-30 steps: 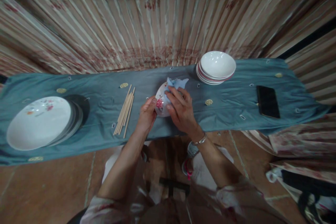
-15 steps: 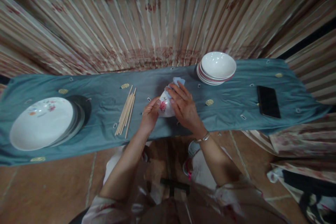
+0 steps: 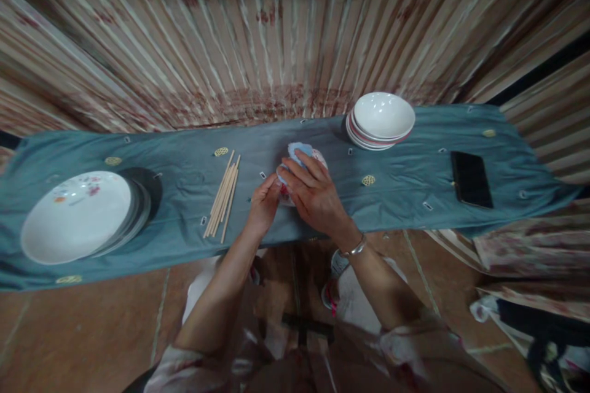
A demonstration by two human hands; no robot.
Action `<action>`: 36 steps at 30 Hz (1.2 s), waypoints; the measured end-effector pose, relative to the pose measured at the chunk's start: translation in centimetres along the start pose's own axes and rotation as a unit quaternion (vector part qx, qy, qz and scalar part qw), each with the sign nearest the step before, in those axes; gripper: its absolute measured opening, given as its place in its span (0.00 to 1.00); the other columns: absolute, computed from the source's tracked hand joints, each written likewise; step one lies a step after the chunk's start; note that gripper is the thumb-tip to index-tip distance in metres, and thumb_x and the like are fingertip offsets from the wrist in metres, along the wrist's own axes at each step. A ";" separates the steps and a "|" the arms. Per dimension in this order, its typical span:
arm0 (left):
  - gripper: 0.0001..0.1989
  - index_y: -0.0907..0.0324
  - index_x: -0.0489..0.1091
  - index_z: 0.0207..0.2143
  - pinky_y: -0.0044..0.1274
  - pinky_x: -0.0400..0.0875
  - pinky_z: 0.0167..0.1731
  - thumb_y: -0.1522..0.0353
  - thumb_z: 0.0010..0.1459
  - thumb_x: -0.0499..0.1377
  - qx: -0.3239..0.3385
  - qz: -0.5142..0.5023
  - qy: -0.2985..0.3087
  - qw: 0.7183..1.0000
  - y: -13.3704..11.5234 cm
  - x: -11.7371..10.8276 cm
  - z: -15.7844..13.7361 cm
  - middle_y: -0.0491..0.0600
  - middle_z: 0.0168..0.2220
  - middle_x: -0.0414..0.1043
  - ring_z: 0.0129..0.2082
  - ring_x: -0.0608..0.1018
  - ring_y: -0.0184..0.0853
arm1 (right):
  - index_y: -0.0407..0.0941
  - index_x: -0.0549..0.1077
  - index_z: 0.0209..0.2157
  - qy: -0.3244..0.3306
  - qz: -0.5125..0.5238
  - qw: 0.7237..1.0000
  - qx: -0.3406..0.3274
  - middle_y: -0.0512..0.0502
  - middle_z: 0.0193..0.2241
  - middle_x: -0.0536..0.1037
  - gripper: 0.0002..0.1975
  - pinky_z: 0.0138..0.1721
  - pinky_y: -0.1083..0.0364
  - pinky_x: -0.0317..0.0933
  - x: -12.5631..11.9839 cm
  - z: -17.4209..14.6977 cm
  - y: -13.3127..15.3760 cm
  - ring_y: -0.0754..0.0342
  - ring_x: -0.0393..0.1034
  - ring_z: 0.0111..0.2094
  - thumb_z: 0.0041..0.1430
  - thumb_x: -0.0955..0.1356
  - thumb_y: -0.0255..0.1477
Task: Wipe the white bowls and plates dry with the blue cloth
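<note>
A white bowl with a pink-red flower pattern (image 3: 321,158) is between my hands over the middle of the table, mostly covered by them. My left hand (image 3: 266,196) grips its left edge, thumb on top and fingers closed. A light blue cloth (image 3: 299,150) is bunched under my right hand (image 3: 314,189), whose fingers press it against the bowl. The bowl's lower part hides behind my right palm.
A teal cloth (image 3: 184,184) covers the long narrow table. Several chopsticks (image 3: 224,196) lie left of my hands. Stacked large plates (image 3: 78,221) stand at far left, stacked bowls (image 3: 383,116) at back right. A black phone (image 3: 471,179) lies right. Striped curtain (image 3: 276,43) hangs behind.
My right hand has slid the cloth left across the bowl, towards my left hand. The bowl's flower is now mostly covered, and its far right rim shows more.
</note>
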State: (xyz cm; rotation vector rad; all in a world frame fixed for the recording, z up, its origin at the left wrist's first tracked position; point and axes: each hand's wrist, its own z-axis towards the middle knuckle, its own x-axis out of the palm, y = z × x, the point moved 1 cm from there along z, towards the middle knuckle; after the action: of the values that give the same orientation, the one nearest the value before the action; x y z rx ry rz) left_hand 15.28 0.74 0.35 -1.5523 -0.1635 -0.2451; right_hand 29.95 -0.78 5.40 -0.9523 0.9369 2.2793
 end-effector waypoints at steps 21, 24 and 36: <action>0.20 0.59 0.78 0.34 0.20 0.64 0.29 0.52 0.51 0.68 -0.042 -0.013 -0.010 0.999 -0.9 -0.1 -0.3 0.45 0.27 0.71 0.27 0.69 0.28 | 0.48 0.76 0.55 -0.144 0.307 0.918 0.206 0.44 0.59 0.76 0.24 0.68 0.45 0.56 0.8 -0.5 -6.5 0.48 0.67 0.63 0.68 0.62 0.46; 0.22 0.59 0.78 0.34 0.19 0.63 0.29 0.50 0.49 0.68 -0.051 -0.032 -0.004 0.998 -1.0 -0.1 -0.4 0.45 0.27 0.72 0.27 0.69 0.27 | 0.47 0.76 0.54 -0.154 0.356 0.876 0.285 0.43 0.56 0.78 0.24 0.66 0.44 0.59 2.0 -1.2 -7.8 0.47 0.70 0.60 0.65 0.64 0.45; 0.21 0.59 0.78 0.35 0.19 0.65 0.30 0.51 0.50 0.68 -0.057 -0.039 -0.002 0.998 -1.2 -0.4 -0.7 0.44 0.27 0.71 0.27 0.69 0.27 | 0.41 0.73 0.56 -0.194 0.314 0.821 0.436 0.36 0.57 0.76 0.25 0.61 0.46 0.65 5.7 -3.0 -7.9 0.48 0.72 0.58 0.67 0.56 0.38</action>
State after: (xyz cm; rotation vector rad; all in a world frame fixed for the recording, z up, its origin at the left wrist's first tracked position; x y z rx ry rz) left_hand 14.58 0.08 1.43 -1.6618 -0.2166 -0.3171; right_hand 32.77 3.09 -3.61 0.2610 2.0234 1.9496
